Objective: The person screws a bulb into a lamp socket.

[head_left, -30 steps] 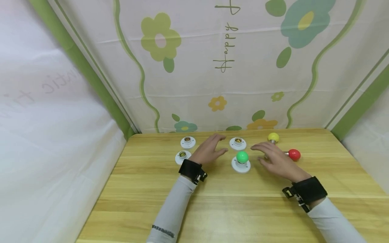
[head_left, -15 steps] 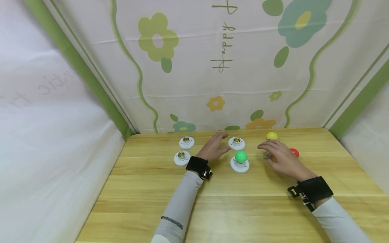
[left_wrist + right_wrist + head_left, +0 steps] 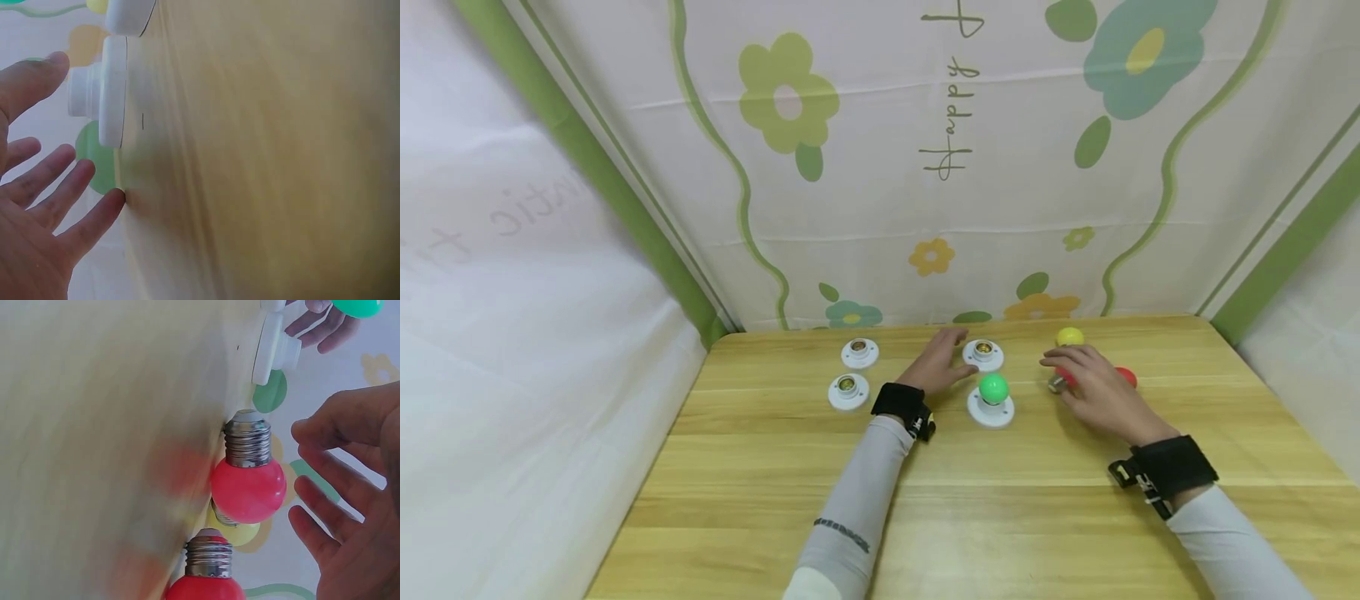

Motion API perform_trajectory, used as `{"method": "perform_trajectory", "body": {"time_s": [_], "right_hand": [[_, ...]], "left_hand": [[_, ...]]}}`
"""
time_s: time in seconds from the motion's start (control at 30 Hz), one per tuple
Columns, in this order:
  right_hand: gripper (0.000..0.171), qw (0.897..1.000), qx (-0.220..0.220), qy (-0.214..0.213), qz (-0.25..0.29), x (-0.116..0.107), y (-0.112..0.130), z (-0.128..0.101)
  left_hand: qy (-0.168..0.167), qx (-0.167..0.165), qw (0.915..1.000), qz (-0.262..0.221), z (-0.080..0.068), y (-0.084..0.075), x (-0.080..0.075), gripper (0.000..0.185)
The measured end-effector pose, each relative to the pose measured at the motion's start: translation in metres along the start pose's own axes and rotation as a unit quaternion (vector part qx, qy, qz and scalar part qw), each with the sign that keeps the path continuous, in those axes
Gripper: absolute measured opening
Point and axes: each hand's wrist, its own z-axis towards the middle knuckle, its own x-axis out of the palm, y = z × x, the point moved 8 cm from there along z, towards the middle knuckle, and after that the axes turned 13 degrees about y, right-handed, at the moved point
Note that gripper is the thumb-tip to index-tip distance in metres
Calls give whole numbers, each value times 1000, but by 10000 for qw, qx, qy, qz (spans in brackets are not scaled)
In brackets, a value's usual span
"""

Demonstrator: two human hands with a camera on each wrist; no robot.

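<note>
My left hand lies open on the wooden table, fingers spread right beside an empty white socket; the left wrist view shows that socket just off the fingertips. My right hand hovers open over a red bulb lying on its side, fingers curved and a gap still showing. Its metal base peeks out under the hand. A second red bulb and a yellow bulb lie close by. A green bulb stands in a socket between my hands.
Two more empty white sockets sit to the left of my left wrist. A flowered cloth backdrop closes the table's far edge, and white cloth walls stand at both sides.
The right hand moved right and back, now covering the nearer red bulb. The left hand slid a little farther toward the back socket.
</note>
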Motion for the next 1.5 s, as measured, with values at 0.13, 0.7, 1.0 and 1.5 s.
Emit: {"method": "perform_trajectory", "body": {"time_s": [0.13,0.7,1.0,1.5], "right_hand": [[53,10000,8,-24,-69,0,-1,1],[55,9991,326,260,-64,4,-13,-1],[54,9959,563,644,285,9,-19,4],[46,9952,647,690,244,11,-20,4]], "left_hand": [[89,-199,9998,21,5,1,2,75],[543,-416,9972,285,23,7,13,81],[613,-426,9966,349,33,5,18,82],[824,-676,9937,358,39,11,24,81]]}}
